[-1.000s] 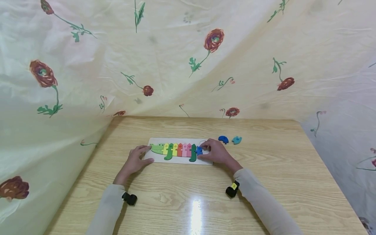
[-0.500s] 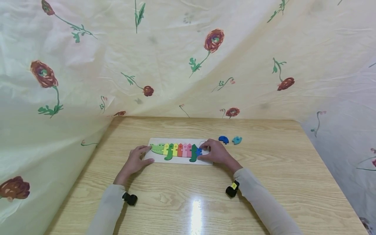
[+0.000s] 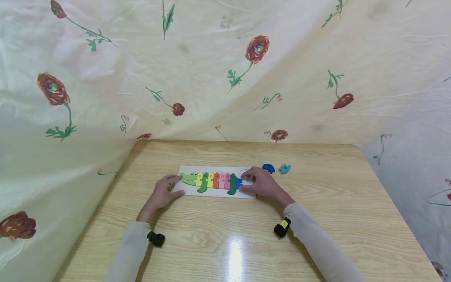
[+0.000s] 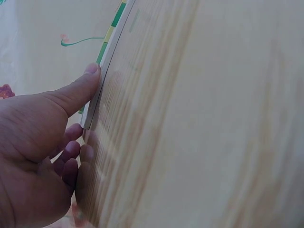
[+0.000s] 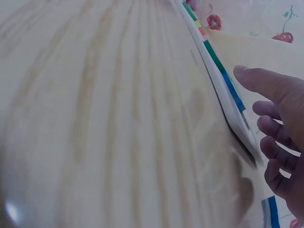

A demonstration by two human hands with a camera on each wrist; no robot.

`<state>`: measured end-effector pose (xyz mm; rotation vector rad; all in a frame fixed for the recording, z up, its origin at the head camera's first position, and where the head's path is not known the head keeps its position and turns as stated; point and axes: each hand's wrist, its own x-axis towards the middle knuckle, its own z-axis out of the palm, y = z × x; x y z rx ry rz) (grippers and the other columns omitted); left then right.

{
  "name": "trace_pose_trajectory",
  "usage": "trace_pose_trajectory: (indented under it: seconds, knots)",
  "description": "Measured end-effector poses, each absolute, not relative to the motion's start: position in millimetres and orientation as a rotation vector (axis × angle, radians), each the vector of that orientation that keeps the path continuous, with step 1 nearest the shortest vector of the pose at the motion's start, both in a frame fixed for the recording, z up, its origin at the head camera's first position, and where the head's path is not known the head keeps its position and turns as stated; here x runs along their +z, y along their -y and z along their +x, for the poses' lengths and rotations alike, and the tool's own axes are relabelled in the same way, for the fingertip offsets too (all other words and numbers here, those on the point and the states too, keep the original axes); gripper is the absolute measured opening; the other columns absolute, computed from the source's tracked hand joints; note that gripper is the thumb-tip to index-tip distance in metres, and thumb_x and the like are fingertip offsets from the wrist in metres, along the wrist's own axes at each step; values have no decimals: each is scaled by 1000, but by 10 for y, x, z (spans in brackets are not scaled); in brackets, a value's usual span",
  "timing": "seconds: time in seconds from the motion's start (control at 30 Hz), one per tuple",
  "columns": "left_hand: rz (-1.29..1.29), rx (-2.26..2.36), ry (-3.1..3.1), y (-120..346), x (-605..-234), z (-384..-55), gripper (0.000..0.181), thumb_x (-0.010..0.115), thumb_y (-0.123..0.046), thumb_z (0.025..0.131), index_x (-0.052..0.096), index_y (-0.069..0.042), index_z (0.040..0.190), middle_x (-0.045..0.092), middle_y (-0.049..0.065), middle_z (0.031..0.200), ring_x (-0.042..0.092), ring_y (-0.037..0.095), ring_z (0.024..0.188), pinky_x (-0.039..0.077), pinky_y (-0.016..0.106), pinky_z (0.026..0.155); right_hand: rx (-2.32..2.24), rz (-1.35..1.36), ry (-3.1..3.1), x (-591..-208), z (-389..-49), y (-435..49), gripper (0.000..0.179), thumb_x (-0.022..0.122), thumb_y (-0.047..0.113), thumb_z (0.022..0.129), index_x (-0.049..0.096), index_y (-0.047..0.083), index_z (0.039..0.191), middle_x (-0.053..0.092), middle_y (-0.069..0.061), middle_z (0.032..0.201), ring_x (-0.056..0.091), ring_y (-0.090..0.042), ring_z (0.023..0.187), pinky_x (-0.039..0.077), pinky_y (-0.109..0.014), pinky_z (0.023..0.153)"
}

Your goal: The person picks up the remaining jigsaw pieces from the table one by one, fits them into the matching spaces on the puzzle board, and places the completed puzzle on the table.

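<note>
A white puzzle board [image 3: 215,192] lies on the table with a colourful crocodile made of pieces set in it. The left hand [image 3: 162,192] holds the board's left end, its thumb against the near edge [image 4: 99,88] and its fingertips by the green head piece [image 3: 189,178]. Toward the right end, a blue puzzle piece [image 3: 238,182] sits beside a dark green leg piece [image 3: 231,185]. The right hand [image 3: 262,183] hovers just right of that blue piece; in the right wrist view, its thumb and loosely bent fingers [image 5: 273,126] are apart from the piece, with nothing between them.
Beyond the right hand, a dark blue puzzle piece [image 3: 268,168] and a light blue puzzle piece [image 3: 284,169] lie on the wooden table [image 3: 197,235]. A flowered cloth [image 3: 204,70] hangs behind the table and along its sides.
The blue piece has turned and settled in against the dark green leg piece. My right hand has let go of it and shifted slightly right. My left hand stays put.
</note>
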<state>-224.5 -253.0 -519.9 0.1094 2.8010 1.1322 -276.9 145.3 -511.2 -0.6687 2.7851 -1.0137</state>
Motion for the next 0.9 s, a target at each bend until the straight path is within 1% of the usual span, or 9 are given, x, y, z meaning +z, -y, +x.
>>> trace_pose_trajectory:
  seconds: [0.2,0.4,0.63,0.77,0.9]
  knots:
    - [101,1111,-2808,2533,-5201,-2241,69,78,-29,91,49,-15,153,35,21,160,28,43,143,29,63,116,-1032,-706,-2799,-5027,-2768,-1556,46,86,44,82,77,16,116,64,3,97,54,-17,85,49,-31,72]
    - [107,1112,-2812,2537,-5211,-2237,69,78,-29,91,49,-15,153,35,21,160,28,43,142,29,63,116,-1022,-753,-2835,-4922,-2802,-1722,48,83,46,84,76,14,119,66,1,98,56,-18,88,48,-31,71]
    - [114,1119,-2815,2535,-5201,-2231,69,78,-29,92,49,-14,152,35,22,159,29,43,141,29,63,115,-1121,-818,-2867,-4799,-2857,-1997,48,84,36,85,75,4,119,69,-12,98,60,-26,84,49,-33,70]
    - [112,1129,-2808,2530,-5192,-2223,69,78,-27,92,49,-13,152,35,22,159,28,43,142,29,63,115,-1077,-805,-2914,-4739,-2877,-2175,49,84,36,85,74,3,120,68,-14,97,61,-29,85,49,-33,68]
    - [114,1130,-2806,2526,-5187,-2224,69,78,-28,92,49,-14,153,35,21,159,28,43,142,28,64,115,-1038,-737,-2954,-4689,-2879,-2346,51,84,37,85,73,4,122,68,-15,101,62,-32,88,48,-34,69]
